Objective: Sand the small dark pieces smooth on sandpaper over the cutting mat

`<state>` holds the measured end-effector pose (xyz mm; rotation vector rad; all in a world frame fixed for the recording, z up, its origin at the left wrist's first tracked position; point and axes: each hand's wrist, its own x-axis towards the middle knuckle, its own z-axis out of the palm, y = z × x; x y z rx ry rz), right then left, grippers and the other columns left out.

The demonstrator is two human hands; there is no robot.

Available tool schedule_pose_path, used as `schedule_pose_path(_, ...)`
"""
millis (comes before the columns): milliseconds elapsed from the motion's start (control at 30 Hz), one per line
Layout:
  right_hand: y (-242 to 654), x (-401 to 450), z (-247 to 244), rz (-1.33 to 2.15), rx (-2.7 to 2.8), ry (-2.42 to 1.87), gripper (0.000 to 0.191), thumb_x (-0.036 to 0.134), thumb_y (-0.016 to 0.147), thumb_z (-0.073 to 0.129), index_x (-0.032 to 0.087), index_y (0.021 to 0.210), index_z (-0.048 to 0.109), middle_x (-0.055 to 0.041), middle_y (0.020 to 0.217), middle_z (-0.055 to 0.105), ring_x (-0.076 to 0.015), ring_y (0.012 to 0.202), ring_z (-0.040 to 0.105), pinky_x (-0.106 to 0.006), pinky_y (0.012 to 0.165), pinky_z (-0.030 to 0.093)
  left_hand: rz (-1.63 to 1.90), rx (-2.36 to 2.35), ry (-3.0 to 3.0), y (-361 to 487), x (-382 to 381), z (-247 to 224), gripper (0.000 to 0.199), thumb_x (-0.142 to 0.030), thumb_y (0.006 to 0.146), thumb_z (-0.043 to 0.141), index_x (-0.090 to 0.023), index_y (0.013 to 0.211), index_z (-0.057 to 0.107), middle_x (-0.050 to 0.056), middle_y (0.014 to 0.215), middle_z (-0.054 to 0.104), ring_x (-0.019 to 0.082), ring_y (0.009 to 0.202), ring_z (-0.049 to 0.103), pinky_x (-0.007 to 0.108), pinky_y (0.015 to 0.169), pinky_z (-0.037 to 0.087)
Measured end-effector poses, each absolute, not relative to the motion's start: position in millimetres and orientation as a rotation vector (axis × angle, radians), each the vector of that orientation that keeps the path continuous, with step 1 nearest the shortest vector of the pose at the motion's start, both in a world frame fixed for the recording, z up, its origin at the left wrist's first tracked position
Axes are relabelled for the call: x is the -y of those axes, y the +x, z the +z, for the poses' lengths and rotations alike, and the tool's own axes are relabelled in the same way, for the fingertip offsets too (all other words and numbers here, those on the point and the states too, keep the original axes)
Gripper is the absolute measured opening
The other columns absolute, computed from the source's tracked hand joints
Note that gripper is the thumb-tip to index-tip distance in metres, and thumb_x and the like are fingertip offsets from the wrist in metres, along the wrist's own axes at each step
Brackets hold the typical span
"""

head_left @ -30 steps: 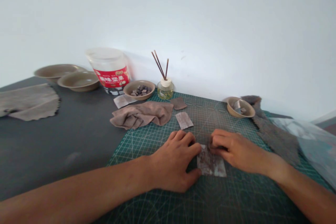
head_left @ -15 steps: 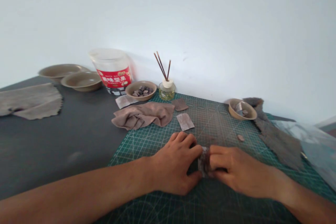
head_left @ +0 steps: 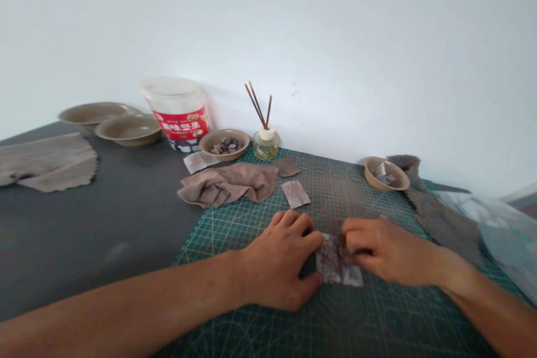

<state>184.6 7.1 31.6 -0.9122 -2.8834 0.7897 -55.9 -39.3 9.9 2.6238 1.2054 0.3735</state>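
A small, worn sheet that looks like sandpaper [head_left: 330, 260], mottled grey-brown and whitish, lies on the green cutting mat [head_left: 268, 327]. My left hand [head_left: 283, 263] rests at its left edge, the thumb and forefinger pinning it down and the other fingers curled on the mat. Over the sheet's right part is my right hand [head_left: 377, 249], closed in a pinch and blurred at the fingertips. Whatever is between those fingertips is hidden. Beyond my left hand lies a similar piece of sandpaper [head_left: 296, 194], flat on the mat.
Behind are a crumpled brown cloth [head_left: 230, 183], a bowl of small dark stones [head_left: 224, 135], a reed diffuser [head_left: 266, 142] and a plastic tub [head_left: 178, 114]. A small bowl [head_left: 386, 174], a grey cloth [head_left: 447, 229] and clear plastic [head_left: 503, 229] are at right. Two bowls [head_left: 130, 130] stand left.
My right hand has moved right and slightly away from me, off the sheet's left part, so more of the sheet shows. My left hand has stayed in place.
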Motion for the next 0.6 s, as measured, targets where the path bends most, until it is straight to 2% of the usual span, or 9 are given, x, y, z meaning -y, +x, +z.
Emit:
schedule_pose_path(67,184.0,-6.7,30.5,0.830,2.922,-0.802,0.016,0.009,0.091,0.059,0.019,0.078,0.058,0.0039,0.089,0.058,-0.0091,0.075,0.054,-0.023,0.068,0.037,0.366,-1.198,2.624,-56.2,39.7,10.1,0.031,-0.045,0.080,0.067,-0.024,0.101,0.057,0.005,0.107,0.053,0.029,0.103,0.049,0.047,0.090,0.044)
schedule_pose_path(200,185.6,-9.6,29.3,0.622,2.818,-0.925,0.016,0.011,0.094,0.055,0.018,0.081,0.060,0.0009,0.093,0.060,-0.0120,0.080,0.056,-0.025,0.071,0.038,0.365,-1.215,2.618,-56.3,40.0,10.6,0.032,-0.045,0.081,0.067,-0.025,0.104,0.058,0.006,0.108,0.053,0.029,0.104,0.049,0.047,0.090,0.044)
schedule_pose_path(367,185.7,-6.0,29.8,0.835,2.942,-0.728,0.015,0.007,0.089,0.059,0.019,0.080,0.060,0.0037,0.087,0.060,-0.0097,0.076,0.057,-0.023,0.068,0.038,0.359,-1.196,2.623,-55.6,39.1,11.5,0.031,-0.045,0.080,0.067,-0.025,0.102,0.058,0.005,0.107,0.054,0.029,0.103,0.049,0.046,0.090,0.044)
schedule_pose_path(500,184.0,-7.3,28.9,0.584,2.806,-0.955,0.015,0.012,0.093,0.055,0.018,0.081,0.060,0.0006,0.092,0.060,-0.0125,0.079,0.056,-0.026,0.071,0.038,0.353,-1.213,2.621,-55.2,38.6,11.4,0.032,-0.045,0.080,0.067,-0.025,0.103,0.058,0.006,0.107,0.053,0.029,0.104,0.048,0.046,0.089,0.043)
schedule_pose_path(600,186.0,-9.2,30.4,0.718,2.855,-0.947,0.015,0.008,0.089,0.057,0.018,0.079,0.058,0.0018,0.090,0.060,-0.0116,0.078,0.056,-0.025,0.071,0.039,0.359,-1.210,2.624,-55.3,38.7,10.5,0.033,-0.046,0.081,0.067,-0.025,0.105,0.058,0.006,0.109,0.053,0.029,0.105,0.048,0.046,0.090,0.043)
